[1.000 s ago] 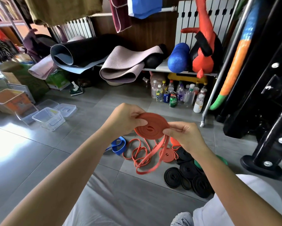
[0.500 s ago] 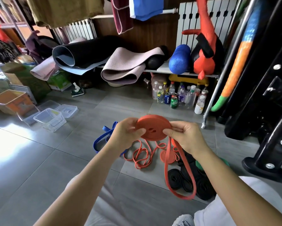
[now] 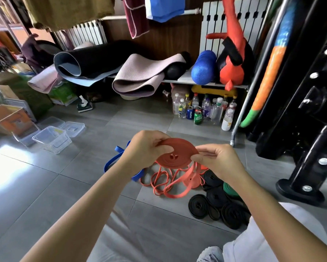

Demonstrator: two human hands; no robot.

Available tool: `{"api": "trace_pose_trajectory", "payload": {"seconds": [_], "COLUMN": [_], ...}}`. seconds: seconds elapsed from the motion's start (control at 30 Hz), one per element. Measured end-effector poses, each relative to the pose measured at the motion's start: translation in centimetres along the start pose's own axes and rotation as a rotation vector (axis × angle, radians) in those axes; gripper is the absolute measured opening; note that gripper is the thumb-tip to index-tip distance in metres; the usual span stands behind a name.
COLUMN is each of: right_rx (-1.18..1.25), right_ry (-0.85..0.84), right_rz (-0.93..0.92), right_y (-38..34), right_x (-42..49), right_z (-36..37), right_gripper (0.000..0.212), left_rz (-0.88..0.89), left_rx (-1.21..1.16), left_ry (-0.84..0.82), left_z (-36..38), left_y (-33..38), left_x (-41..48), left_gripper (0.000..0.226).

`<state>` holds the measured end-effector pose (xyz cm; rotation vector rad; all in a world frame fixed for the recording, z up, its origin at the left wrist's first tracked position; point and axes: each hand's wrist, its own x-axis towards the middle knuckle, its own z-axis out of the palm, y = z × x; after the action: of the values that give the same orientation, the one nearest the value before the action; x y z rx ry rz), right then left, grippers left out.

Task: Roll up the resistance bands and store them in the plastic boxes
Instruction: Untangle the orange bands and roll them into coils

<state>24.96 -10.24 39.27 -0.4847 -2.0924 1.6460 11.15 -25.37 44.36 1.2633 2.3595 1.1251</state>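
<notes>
Both hands pinch the orange coil (image 3: 175, 155): left hand (image 3: 145, 149), right hand (image 3: 218, 160). Loose tail (image 3: 177, 188) below coil, probably tangled; snag could unwind it.

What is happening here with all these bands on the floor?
A person sitting on the floor is rolling an orange resistance band into a flat coil. The left hand grips one side of the coil and the right hand pinches the opposite edge, while the band's loose tail hangs down to the floor. Rolled black bands lie on the right, a blue band lies unrolled, and clear plastic boxes stand apart on the left.
</notes>
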Motion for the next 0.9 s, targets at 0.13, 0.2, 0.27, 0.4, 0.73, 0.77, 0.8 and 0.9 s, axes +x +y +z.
{"api": "trace_pose_trajectory", "payload": {"seconds": [0.13,0.2,0.27,0.4,0.73,0.77,0.8,0.9], "right_rx": [0.102,0.199,0.279,0.167,-0.326,-0.276,-0.212,-0.034], "right_ry": [0.005,0.036,0.074,0.024,-0.070,-0.062,-0.059,-0.063], "right_rz": [0.000,-0.002,0.001,-0.042,-0.075,-0.068,-0.052,-0.020], "right_y": [0.3,0.1,-0.2,-0.7,-0.3,-0.2,-0.2,0.1], "right_x": [0.2,0.3,0.4,0.4,-0.1,-0.1,-0.2,-0.3], "right_z": [0.5,0.9,1.0,0.8,0.9,0.8,0.6,0.3], "right_gripper": [0.027,0.026,0.026,0.024,0.029,0.030,0.032,0.031], "left_rz": [-0.080,-0.126,-0.184,-0.227,0.264,0.262,0.249,0.224], "left_rx": [-0.375,-0.525,-0.688,-0.613,0.700,0.675,0.620,0.406], "left_ry": [0.094,0.153,0.169,0.091,-0.205,-0.199,-0.194,-0.142], "left_z": [-0.2,0.0,0.4,1.0,1.4,1.4,1.4,1.2], "left_y": [-0.2,-0.1,-0.2,-0.9,2.2,2.1,1.9,1.2], "left_x": [-0.5,-0.8,-1.3,-2.0,-1.0,-1.0,-1.1,-1.5], "left_gripper": [0.017,0.015,0.013,0.014,0.068,0.067,0.066,0.058]}}
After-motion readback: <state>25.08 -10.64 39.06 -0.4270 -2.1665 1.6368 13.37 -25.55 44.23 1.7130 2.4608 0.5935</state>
